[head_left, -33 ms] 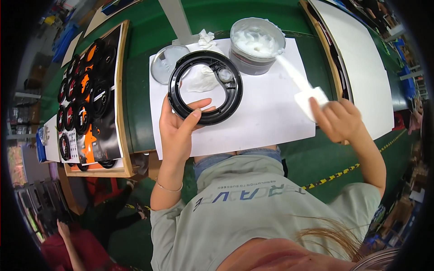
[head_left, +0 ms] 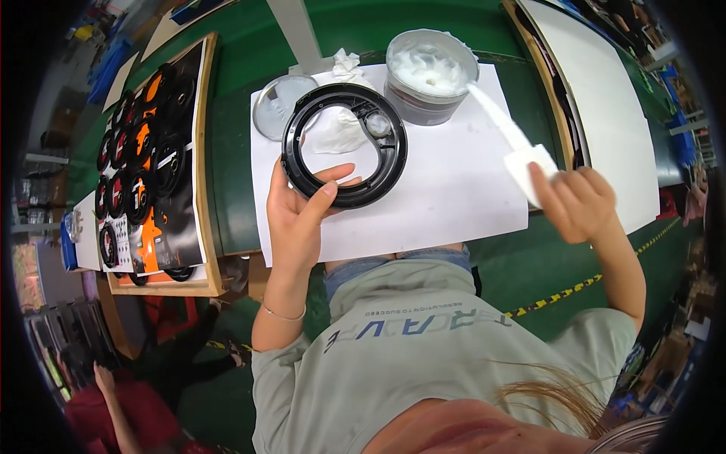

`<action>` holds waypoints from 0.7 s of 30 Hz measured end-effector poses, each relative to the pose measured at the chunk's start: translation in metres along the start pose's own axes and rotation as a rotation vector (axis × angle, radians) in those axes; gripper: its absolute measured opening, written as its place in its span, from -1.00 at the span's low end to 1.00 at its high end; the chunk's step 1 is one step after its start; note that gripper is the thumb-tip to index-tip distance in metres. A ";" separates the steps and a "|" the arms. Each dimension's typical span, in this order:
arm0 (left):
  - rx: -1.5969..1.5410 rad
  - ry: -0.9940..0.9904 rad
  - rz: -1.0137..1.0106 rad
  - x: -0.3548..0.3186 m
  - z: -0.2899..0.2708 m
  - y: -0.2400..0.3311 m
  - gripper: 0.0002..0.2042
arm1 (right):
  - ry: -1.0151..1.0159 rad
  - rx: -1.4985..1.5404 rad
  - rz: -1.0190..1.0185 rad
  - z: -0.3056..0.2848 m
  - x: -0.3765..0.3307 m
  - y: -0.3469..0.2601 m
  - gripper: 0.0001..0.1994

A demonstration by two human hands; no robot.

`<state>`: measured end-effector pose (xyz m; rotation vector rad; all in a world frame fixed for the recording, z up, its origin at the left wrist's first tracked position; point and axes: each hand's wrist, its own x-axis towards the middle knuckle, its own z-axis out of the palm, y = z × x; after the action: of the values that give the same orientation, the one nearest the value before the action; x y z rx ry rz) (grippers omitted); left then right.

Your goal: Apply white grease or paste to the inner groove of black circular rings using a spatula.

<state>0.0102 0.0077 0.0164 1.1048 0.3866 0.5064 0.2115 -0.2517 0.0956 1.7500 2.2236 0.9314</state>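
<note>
My left hand (head_left: 297,216) grips a black plastic ring-shaped housing (head_left: 392,172) by its near left edge, with the thumb on top and fingers showing through the opening. A small round pale part (head_left: 377,125) sits in the ring's upper right side. My right hand (head_left: 578,203), slightly blurred, is closed on a white spatula-like tool (head_left: 499,117) with a broad white grip end. Its narrow tip points at the rim of a grey tub (head_left: 420,111) of white grease-like paste (head_left: 427,72); whether it touches the rim I cannot tell.
White paper (head_left: 454,212) covers the green table. A clear lid (head_left: 274,113) and crumpled tissue (head_left: 347,64) lie behind the ring; more tissue (head_left: 336,136) shows through it. At left, a wooden-edged tray (head_left: 206,151) holds several black rings. A white-topped board (head_left: 605,98) lies right.
My right hand and the white tool have shifted a little to the right. The ring in my left hand stays almost where it was.
</note>
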 end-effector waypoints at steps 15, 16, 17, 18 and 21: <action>0.153 -0.075 0.205 -0.009 0.004 0.003 -0.47 | 0.361 0.698 0.540 0.008 0.044 -0.015 -0.93; 0.154 -0.072 0.205 -0.010 0.004 0.003 -0.47 | 0.363 0.689 0.531 0.008 0.045 -0.014 -0.93; 0.155 -0.070 0.205 -0.010 0.004 0.003 -0.46 | 0.362 0.691 0.531 0.008 0.046 -0.014 -0.93; 0.154 -0.069 0.203 -0.011 0.004 0.003 -0.46 | 0.356 0.688 0.514 0.008 0.047 -0.013 -0.93; 0.157 -0.082 0.211 -0.010 0.004 0.002 -0.45 | 0.340 0.670 0.494 0.008 0.049 -0.012 -0.93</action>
<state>0.0033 -0.0002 0.0202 1.3226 0.2415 0.6220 0.1905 -0.2054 0.0946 2.7061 2.5630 0.6182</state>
